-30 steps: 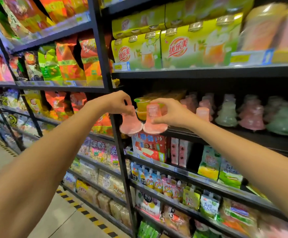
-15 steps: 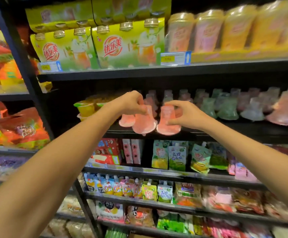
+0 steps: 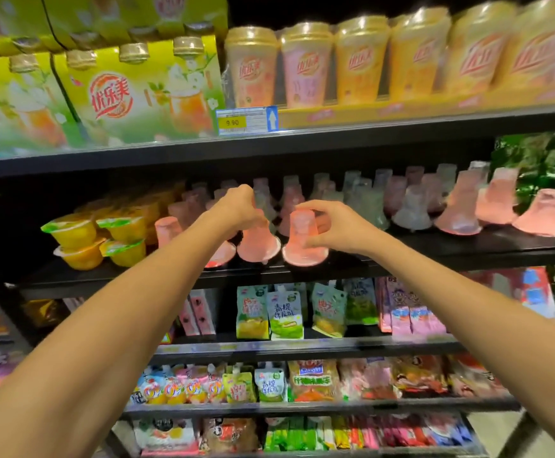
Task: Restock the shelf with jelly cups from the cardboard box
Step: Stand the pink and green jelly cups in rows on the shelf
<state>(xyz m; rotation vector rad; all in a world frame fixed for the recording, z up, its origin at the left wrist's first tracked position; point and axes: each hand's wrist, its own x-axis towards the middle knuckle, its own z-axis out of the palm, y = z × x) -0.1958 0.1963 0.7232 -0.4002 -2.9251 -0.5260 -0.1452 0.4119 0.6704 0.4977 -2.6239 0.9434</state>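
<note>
Over the last second both hands have carried their pink jelly cups from the air in front of the upright post onto the black shelf, and both cups now sit lid-down near the front edge, side by side and nearly touching. The left hand keeps its grip closed over the narrow top of the left pink jelly cup; the right hand pinches the right pink jelly cup, with its fingers curled round the upper part. I judge this pair as good as placed, with only the release left. They extend the front row, beside another pink cup at the left and ahead of the paler inverted cups behind; the yellow fruit cups stand further left. The cardboard box is out of view. On the shelf above, the green-yellow multipack carries a red "优乐美" logo, repeated on the tall drink cups beside it, and a yellow price tag reads 9.90. A green pouch below reads "青提".
</note>
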